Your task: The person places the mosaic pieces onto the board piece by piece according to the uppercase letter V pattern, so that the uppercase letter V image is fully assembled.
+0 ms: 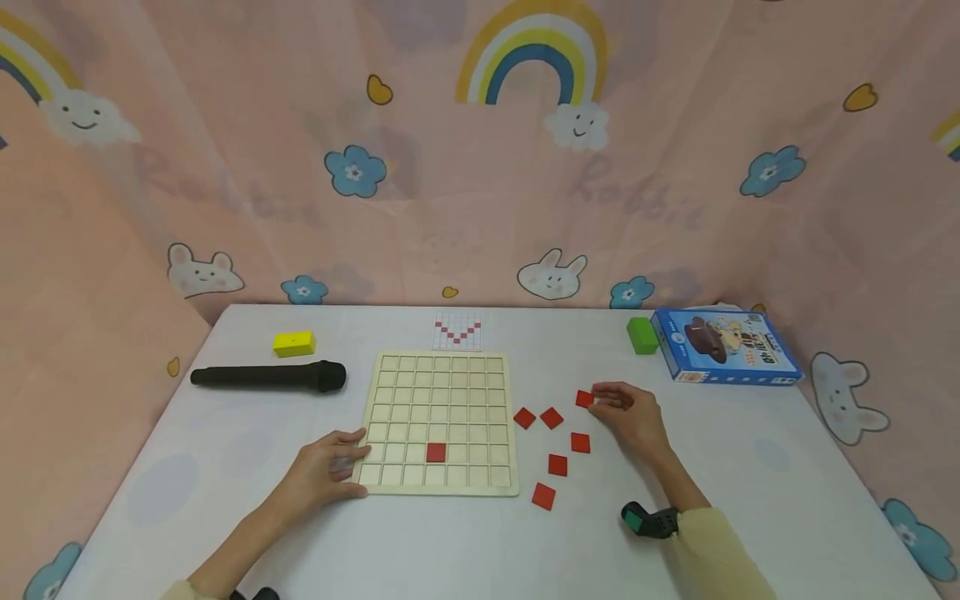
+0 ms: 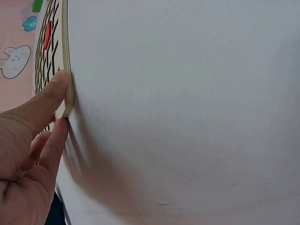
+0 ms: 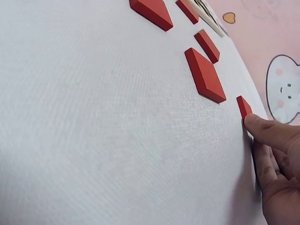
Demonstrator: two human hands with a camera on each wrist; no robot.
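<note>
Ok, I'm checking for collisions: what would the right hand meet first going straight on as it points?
The right hand would first meet the red tile directly ahead, which it seems to be touching.

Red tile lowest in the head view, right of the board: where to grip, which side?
Likely best: pinch the red tile by two opposite edges, coming from above and the right. It lies flat, slightly turned, with thin side faces, so turn the pinch to match. The board is on its left and another tile just beyond.
</note>
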